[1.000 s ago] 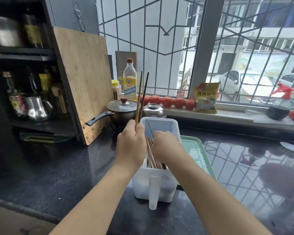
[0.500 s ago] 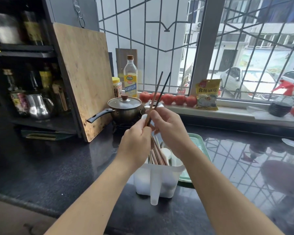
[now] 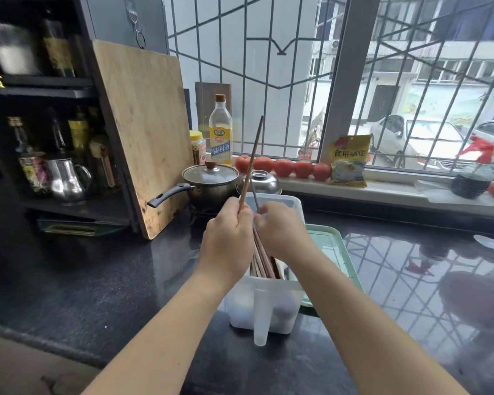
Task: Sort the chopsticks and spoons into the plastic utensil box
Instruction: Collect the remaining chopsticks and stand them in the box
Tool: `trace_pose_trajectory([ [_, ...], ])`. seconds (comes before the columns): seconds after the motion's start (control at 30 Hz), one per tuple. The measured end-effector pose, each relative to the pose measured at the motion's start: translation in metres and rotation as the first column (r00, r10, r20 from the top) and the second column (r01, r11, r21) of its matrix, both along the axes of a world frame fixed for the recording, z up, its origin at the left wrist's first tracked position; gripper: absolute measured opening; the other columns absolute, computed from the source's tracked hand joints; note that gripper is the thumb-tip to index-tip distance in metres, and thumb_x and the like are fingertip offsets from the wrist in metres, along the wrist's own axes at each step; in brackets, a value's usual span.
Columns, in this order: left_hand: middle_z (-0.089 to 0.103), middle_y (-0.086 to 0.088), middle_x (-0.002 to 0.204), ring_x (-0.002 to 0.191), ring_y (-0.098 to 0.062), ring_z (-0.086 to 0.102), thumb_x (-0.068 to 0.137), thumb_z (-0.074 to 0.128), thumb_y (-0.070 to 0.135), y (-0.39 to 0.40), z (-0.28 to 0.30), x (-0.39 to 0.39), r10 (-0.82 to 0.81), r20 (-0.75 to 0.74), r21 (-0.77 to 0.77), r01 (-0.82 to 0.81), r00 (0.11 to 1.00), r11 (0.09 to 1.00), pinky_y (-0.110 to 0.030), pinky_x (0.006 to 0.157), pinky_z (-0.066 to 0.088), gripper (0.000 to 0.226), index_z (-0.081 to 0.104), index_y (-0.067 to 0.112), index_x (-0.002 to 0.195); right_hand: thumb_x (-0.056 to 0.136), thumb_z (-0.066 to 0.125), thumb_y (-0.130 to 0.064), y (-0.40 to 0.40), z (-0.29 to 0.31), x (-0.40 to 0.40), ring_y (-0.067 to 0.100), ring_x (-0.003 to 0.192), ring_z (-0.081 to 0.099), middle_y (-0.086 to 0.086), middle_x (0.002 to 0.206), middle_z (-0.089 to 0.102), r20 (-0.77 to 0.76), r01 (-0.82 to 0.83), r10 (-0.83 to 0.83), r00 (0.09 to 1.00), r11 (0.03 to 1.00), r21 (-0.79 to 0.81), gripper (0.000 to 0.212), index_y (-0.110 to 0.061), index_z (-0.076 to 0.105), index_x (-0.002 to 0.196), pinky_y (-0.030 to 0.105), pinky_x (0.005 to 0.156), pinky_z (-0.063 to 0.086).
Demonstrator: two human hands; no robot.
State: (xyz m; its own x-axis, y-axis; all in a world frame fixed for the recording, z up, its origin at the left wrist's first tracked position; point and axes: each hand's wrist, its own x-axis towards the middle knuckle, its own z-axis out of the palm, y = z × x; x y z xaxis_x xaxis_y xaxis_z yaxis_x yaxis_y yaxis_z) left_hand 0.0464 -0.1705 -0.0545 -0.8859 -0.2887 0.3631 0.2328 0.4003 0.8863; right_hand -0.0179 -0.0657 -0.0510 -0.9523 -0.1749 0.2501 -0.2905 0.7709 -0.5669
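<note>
A yellow packet (image 3: 349,161) reads 食用碱面; over the white utensil box (image 3: 268,297) of chopsticks (image 3: 264,260), the left hand (image 3: 228,240) grips one upright chopstick (image 3: 251,163), the right hand (image 3: 281,229) pinches another.

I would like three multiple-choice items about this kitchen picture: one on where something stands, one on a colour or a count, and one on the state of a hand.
1. Where does the plastic utensil box stand?
A. on the windowsill
B. on the dark counter, beside the green tray
C. on the shelf

2. What colour is the cap of the spray bottle on the windowsill?
A. red
B. blue
C. white

3. What does the left hand do?
A. lies flat on the counter
B. grips a chopstick that points upward
C. lifts the pot lid

Key: 1 B, the box rests on the counter with the green tray at its right side. 2 A, its trigger top is bright red. 3 B, the fingers curl round the chopstick, which rises above the fist.
</note>
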Motion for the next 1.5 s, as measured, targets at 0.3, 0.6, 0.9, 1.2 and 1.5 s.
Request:
trace_pose_trajectory([
  [0.3, 0.050, -0.002, 0.054, 0.057, -0.024, 0.048, 0.091, 0.034, 0.042, 0.000, 0.003, 0.002, -0.008, -0.012, 0.083, 0.009, 1.000, 0.997, -0.061, 0.070, 0.051, 0.039, 0.056, 0.011, 0.086, 0.097, 0.051, -0.013, -0.001, -0.004, 0.003, 0.028, 0.084, 0.055, 0.007, 0.088, 0.057, 0.077, 0.012, -0.044, 0.996, 0.931, 0.365, 0.016, -0.012, 0.052, 0.082, 0.031, 0.070, 0.040],
  [0.6, 0.068, 0.009, 0.073, 0.078, -0.023, 0.065, 0.101, 0.033, 0.045, -0.001, -0.001, -0.001, -0.070, 0.034, -0.128, 0.074, 0.997, 0.989, -0.054, 0.079, 0.056, 0.033, 0.063, 0.035, 0.091, 0.107, 0.048, -0.031, 0.013, 0.020, 0.018, 0.007, 0.058, 0.056, -0.005, 0.081, 0.066, -0.081, -0.280, 0.322, 0.943, 0.640, -0.716, 0.029, -0.015, 0.071, 0.102, 0.029, 0.058, 0.049],
  [0.9, 0.063, -0.003, 0.063, 0.068, -0.030, 0.062, 0.095, 0.029, 0.050, -0.001, -0.003, 0.000, -0.041, 0.015, -0.167, 0.043, 0.999, 0.985, -0.059, 0.072, 0.055, 0.042, 0.058, 0.023, 0.083, 0.109, 0.041, -0.021, 0.024, 0.020, 0.008, 0.012, 0.052, 0.046, 0.002, 0.067, 0.056, -0.069, -0.095, 0.089, 0.994, 0.346, -0.934, 0.023, -0.012, 0.054, 0.094, 0.027, 0.047, 0.041],
  [1.2, 0.054, 0.004, 0.051, 0.059, -0.028, 0.056, 0.103, 0.037, 0.028, 0.000, -0.004, -0.003, 0.040, -0.041, -0.080, -0.043, 0.998, 0.996, -0.052, 0.066, 0.051, 0.034, 0.054, 0.017, 0.076, 0.099, 0.051, -0.023, 0.001, -0.004, -0.003, 0.031, 0.101, 0.062, 0.006, 0.097, 0.066, 0.048, -0.030, 0.024, 0.999, 0.990, 0.137, 0.018, -0.012, 0.063, 0.107, 0.037, 0.080, 0.050],
  [1.5, 0.051, 0.000, 0.050, 0.056, -0.027, 0.052, 0.091, 0.034, 0.034, -0.001, 0.000, -0.001, 0.008, -0.050, -0.019, -0.009, 0.999, 1.000, -0.056, 0.064, 0.050, 0.035, 0.054, 0.009, 0.077, 0.094, 0.057, -0.012, -0.002, -0.007, 0.000, 0.028, 0.083, 0.053, 0.001, 0.077, 0.046, 0.133, -0.071, 0.008, 0.991, 0.877, 0.475, 0.015, -0.013, 0.047, 0.083, 0.031, 0.068, 0.041],
])
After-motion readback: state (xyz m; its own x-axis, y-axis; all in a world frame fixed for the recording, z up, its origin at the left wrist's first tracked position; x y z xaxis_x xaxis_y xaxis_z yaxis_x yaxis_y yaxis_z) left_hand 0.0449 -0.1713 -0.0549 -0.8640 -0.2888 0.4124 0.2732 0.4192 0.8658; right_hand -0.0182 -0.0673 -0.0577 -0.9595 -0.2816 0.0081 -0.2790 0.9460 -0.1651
